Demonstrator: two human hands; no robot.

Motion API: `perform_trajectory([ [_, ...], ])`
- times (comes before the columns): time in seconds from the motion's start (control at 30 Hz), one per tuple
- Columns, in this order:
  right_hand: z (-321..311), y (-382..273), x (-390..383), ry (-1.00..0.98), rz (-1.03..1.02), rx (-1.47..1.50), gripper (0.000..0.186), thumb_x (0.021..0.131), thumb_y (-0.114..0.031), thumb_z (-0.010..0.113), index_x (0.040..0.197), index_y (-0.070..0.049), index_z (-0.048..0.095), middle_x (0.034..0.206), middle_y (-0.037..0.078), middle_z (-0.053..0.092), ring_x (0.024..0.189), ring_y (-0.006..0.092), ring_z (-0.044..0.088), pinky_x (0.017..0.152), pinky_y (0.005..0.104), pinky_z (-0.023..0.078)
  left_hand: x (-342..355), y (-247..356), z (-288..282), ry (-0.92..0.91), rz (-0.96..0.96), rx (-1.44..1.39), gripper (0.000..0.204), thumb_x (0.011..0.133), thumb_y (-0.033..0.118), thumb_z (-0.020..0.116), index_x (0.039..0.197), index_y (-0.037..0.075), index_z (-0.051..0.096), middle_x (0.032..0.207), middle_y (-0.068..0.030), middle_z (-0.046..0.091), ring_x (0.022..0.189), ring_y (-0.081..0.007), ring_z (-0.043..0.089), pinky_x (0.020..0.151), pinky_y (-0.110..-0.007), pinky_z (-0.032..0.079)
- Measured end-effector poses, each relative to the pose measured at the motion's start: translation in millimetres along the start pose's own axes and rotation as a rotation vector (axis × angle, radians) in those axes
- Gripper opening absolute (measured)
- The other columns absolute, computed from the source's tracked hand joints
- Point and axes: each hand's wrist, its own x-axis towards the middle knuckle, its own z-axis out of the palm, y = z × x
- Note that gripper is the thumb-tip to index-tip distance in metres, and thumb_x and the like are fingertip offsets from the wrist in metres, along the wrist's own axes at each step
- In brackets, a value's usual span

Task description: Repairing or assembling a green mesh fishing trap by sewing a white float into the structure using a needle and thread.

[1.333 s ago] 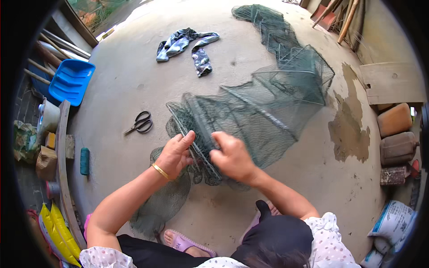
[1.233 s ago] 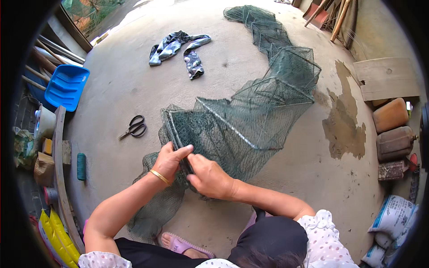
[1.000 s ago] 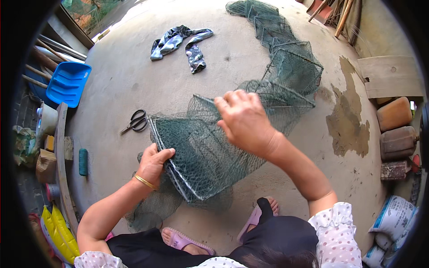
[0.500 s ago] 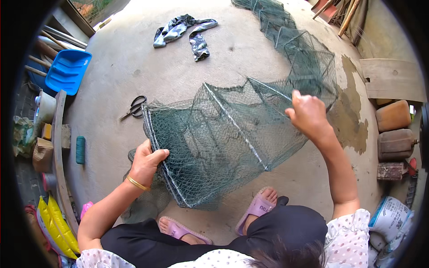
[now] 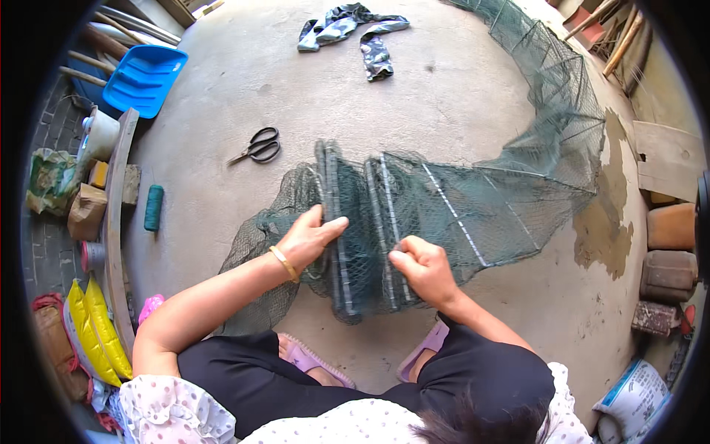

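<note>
A long green fishing net trap [image 5: 492, 203] with pale rod frames lies across the concrete floor, curving away to the far right. My left hand [image 5: 309, 238] grips several frames bunched together at the near left end, its thumb over the rods. Closed around another frame just to the right is my right hand [image 5: 425, 270]. Folded mesh bulges between the two hands, and loose dark mesh spreads below my left wrist. Black-handled scissors [image 5: 264, 146] rest on the floor beyond my left hand. A spool of green twine [image 5: 153, 208] stands farther left.
Camouflage-patterned cloth [image 5: 347, 29] lies on the floor at the far side. Along the left are a blue shovel blade [image 5: 146, 81], a wooden plank [image 5: 115, 229] and yellow packets [image 5: 100, 333]. Plastic jugs [image 5: 669, 275] and a white sack [image 5: 634, 399] line the right side.
My right hand has come left and nearer, bringing frames toward my left hand. The stretched net section is now gathered into folds. The view has shifted slightly.
</note>
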Motion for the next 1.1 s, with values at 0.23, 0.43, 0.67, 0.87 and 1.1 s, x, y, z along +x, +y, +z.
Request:
perform_trajectory([
  [0.23, 44.7, -35.2, 7.1, -0.230, -0.477, -0.340, 0.021, 0.088, -0.018, 0.062, 0.081, -0.003, 0.048, 0.062, 0.018, 0.058, 0.058, 0.0388, 0.060, 0.052, 0.0454, 0.048, 7.7, -4.5, 22.3, 0.070, 0.041, -0.312, 0.031, 0.082, 0.007, 0.066, 0.111, 0.001, 0.057, 0.100, -0.0071, 0.065, 0.088, -0.0161, 0.063, 0.080, -0.032, 0.052],
  [0.43, -34.7, -116.3, 77.2, 0.018, -0.875, -0.925, 0.013, 0.079, -0.014, 0.065, 0.074, -0.007, 0.055, 0.066, 0.008, 0.060, 0.064, 0.0252, 0.063, 0.057, 0.0381, 0.051, -12.3, -16.6, -7.5, 0.131, 0.158, -0.334, 0.029, 0.082, 0.001, 0.059, 0.111, -0.001, 0.057, 0.100, -0.0072, 0.065, 0.087, -0.0167, 0.063, 0.080, -0.032, 0.052],
  [0.67, -154.9, -135.1, 263.3, -0.207, -0.241, -1.940, 0.028, 0.077, -0.009, 0.054, 0.100, -0.008, 0.071, 0.112, 0.010, 0.067, 0.109, 0.0254, 0.061, 0.096, 0.0436, 0.041, -39.9, -15.3, -18.8, 0.101, 0.224, -0.079, 0.032, 0.081, 0.002, 0.056, 0.113, -0.004, 0.055, 0.101, -0.0050, 0.064, 0.088, -0.0118, 0.059, 0.080, -0.028, 0.049],
  [0.87, -250.7, -93.7, 165.9, 0.259, 0.005, -1.540, 0.034, 0.085, -0.031, 0.053, 0.082, -0.003, 0.072, 0.093, 0.021, 0.069, 0.089, 0.0362, 0.068, 0.078, 0.0457, 0.053, -58.6, -14.1, -73.8, 0.227, 0.152, -0.289, 0.037, 0.075, -0.001, 0.053, 0.111, -0.006, 0.056, 0.097, -0.0097, 0.065, 0.080, -0.0176, 0.064, 0.071, -0.030, 0.054],
  [1.1, -164.6, 115.5, -86.2, 0.029, 0.580, -1.009, 0.030, 0.085, -0.032, 0.061, 0.099, -0.007, 0.069, 0.098, 0.019, 0.068, 0.098, 0.0343, 0.064, 0.084, 0.0451, 0.050, -52.4, -30.4, -73.6, 0.229, 0.228, -0.130, 0.038, 0.075, -0.001, 0.054, 0.113, -0.005, 0.056, 0.099, -0.0078, 0.065, 0.083, -0.0158, 0.062, 0.076, -0.028, 0.050],
])
